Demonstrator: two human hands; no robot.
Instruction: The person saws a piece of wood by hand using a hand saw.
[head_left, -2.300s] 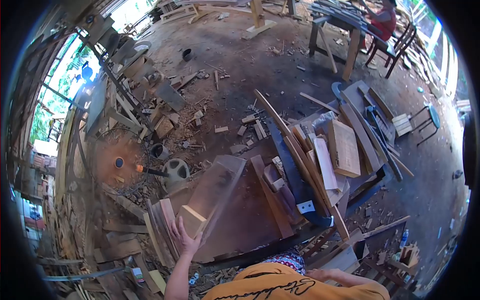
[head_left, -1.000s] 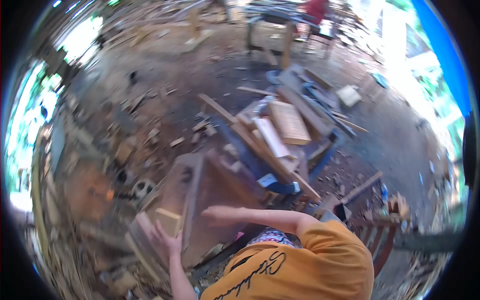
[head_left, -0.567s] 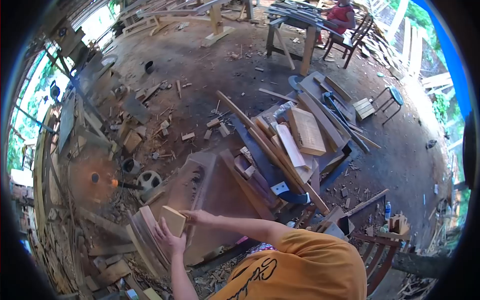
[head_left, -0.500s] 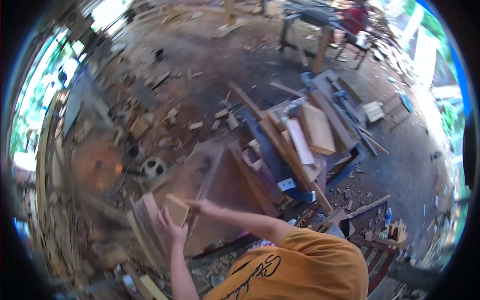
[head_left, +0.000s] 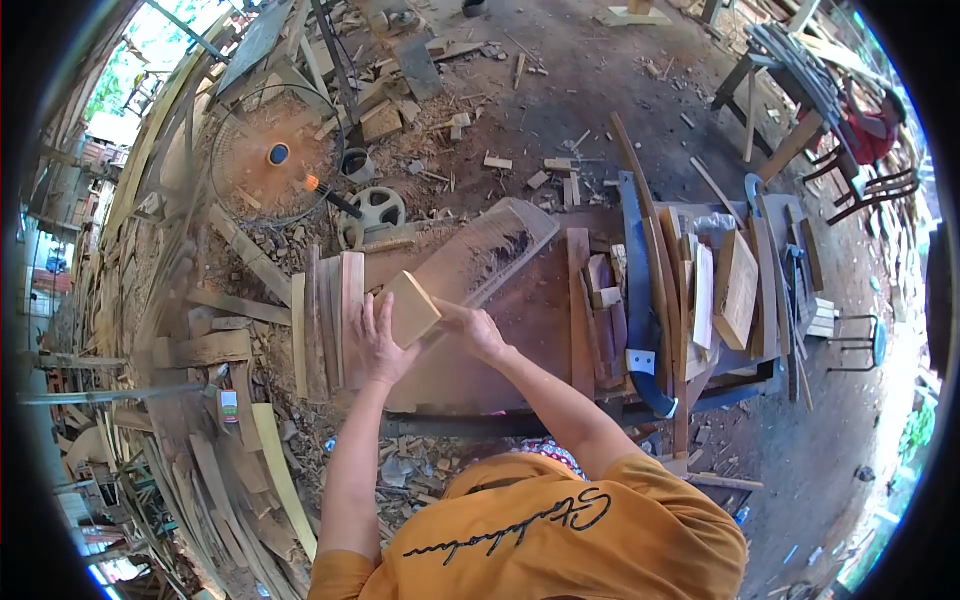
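A pale, squarish wooden block (head_left: 413,308) stands tilted over the worktable (head_left: 540,340), between my two hands. My left hand (head_left: 380,348) grips its left side, with the fingers up along the edge. At its right edge, my right hand (head_left: 478,333) has its fingers closed on the block; the fingertips are partly hidden. Behind the hands, a wide board (head_left: 505,245) with a dark, rough patch lies slantwise on the table. Several upright wood strips (head_left: 352,300) stand just left of my left hand.
A round fan (head_left: 278,155) stands at the upper left, near a grey wheel (head_left: 380,208). Planks and a thick wooden block (head_left: 738,290) are stacked on the right. Scraps litter the floor. A person in red (head_left: 872,135) sits at the far right, by another bench (head_left: 790,75).
The view has turned, so the table and stacked planks now appear more upright and the fan higher. Both hands remain on the wooden block.
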